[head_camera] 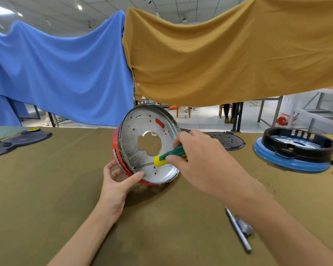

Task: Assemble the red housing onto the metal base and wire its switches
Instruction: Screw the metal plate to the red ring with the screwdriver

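left hand [117,181] grips red housing [118,158] rim – tilts metal base [148,143] for access | right hand [195,152] holds screwdriver [168,155] – tip at lower rim

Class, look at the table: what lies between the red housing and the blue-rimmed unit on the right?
In the head view, a black round plate lies flat between the red housing and the blue-rimmed unit.

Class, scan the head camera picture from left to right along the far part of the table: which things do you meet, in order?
Dark flat plates → tilted red housing with its silver metal base → black round perforated disc → black ring on a blue base.
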Tool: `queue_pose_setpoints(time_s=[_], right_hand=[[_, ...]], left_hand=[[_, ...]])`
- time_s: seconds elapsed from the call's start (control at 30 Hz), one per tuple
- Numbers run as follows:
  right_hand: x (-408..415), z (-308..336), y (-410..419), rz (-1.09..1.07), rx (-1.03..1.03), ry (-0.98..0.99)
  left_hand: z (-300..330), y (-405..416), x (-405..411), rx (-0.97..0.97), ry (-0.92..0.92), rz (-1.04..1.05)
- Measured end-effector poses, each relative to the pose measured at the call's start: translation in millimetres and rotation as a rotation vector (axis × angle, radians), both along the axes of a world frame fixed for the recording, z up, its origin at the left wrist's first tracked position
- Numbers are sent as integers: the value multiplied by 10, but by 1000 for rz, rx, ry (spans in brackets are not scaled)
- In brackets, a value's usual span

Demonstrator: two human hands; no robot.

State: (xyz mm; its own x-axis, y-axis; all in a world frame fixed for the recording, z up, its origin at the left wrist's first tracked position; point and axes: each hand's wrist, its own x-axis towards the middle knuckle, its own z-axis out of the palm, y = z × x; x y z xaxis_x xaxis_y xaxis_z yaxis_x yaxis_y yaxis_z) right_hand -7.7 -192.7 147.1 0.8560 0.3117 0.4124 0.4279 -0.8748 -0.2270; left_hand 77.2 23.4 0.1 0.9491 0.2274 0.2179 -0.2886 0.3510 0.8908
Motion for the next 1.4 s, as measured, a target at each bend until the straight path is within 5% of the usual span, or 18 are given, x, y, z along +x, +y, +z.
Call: queue_pose_setpoints(time_s=[0.2, 0.4, 0.83, 1.03, 1.4], right_hand=[[-81, -66, 106, -141, -100, -94], [-46, -18, -18, 83, 46, 122], [-54, -84, 107, -138, -20, -91], [-8, -36, -50, 84, 44, 143], [-45, -87, 110, -103, -29, -107]], left_hand=[[-15, 11, -8, 35, -28, -12], [-26, 8, 24, -36, -6, -13], [-42, 28, 17, 27, -26, -24], [-50, 19, 47, -50, -4, -6], [-22, 23, -6, 7, -25, -41]])
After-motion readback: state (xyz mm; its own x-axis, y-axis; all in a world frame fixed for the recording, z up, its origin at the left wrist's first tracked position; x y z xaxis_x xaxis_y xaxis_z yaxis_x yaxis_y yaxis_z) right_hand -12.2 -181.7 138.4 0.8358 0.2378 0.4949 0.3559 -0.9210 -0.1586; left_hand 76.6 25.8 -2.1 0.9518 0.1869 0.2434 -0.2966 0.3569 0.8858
